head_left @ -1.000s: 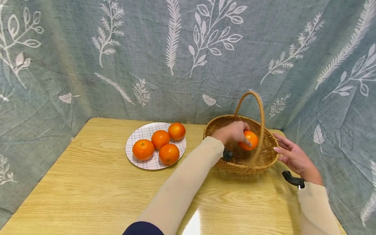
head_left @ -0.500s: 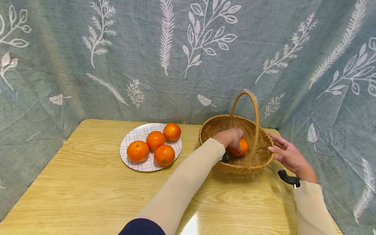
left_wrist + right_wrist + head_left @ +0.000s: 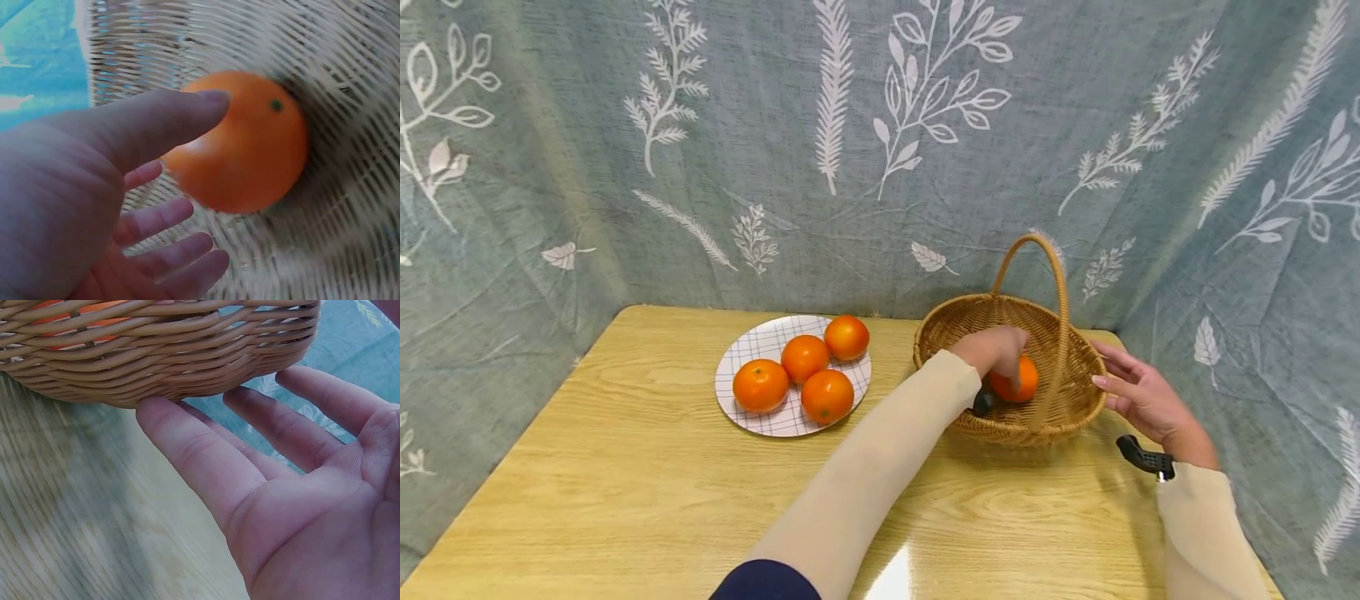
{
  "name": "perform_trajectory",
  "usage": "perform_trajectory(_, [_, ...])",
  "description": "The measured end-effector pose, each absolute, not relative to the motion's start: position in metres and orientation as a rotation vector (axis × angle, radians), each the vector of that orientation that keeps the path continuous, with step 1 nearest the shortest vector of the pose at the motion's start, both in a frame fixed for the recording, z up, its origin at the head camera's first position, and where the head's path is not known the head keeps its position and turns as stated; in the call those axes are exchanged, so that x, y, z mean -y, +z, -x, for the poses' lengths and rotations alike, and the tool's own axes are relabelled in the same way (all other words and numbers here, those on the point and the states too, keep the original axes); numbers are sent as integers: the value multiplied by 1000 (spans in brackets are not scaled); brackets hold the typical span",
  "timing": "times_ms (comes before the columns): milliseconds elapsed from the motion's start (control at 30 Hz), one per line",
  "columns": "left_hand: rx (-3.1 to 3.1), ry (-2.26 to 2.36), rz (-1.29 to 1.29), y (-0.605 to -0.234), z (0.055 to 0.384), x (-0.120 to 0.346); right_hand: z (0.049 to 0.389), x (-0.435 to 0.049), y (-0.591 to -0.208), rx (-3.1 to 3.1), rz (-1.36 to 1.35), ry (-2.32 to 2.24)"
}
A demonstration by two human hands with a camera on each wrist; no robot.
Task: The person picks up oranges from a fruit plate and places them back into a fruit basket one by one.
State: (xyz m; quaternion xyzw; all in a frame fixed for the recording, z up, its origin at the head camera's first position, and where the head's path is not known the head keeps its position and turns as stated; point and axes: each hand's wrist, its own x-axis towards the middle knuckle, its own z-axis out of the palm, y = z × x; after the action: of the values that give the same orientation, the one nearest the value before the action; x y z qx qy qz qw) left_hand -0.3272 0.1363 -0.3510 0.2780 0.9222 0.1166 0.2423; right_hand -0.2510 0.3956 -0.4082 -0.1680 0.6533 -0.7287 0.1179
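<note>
Left fingers (image 3: 159, 220) spread loosely beside an orange (image 3: 256, 156), perhaps touching; right fingers (image 3: 194, 447), extended, touch the basket (image 3: 156, 370).

Five oranges (image 3: 761, 386), one plate (image 3: 765, 338), one basket (image 3: 1081, 387)

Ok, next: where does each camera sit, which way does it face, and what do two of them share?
Head: worn on the head, facing forward and down at the table, plate, basket and cloth; the left hand, right hand and both sleeves show.
Left wrist: on that wrist, facing past the left hand into the basket at an orange; that hand shows.
Right wrist: on that wrist, facing the basket's outside, with table and cloth beyond; the right hand shows.
Shared: head and left wrist both show the left hand and the basket's orange.
</note>
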Motion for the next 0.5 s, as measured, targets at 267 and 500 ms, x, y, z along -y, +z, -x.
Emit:
perform_trajectory(267, [-2546, 567, -859, -333, 325, -126, 253, -397, -407, -1936, 484, -2113])
perform_trajectory(500, [-2503, 744, -968, -317, 318, -100, 251, -396, -408, -1926, 497, -2107])
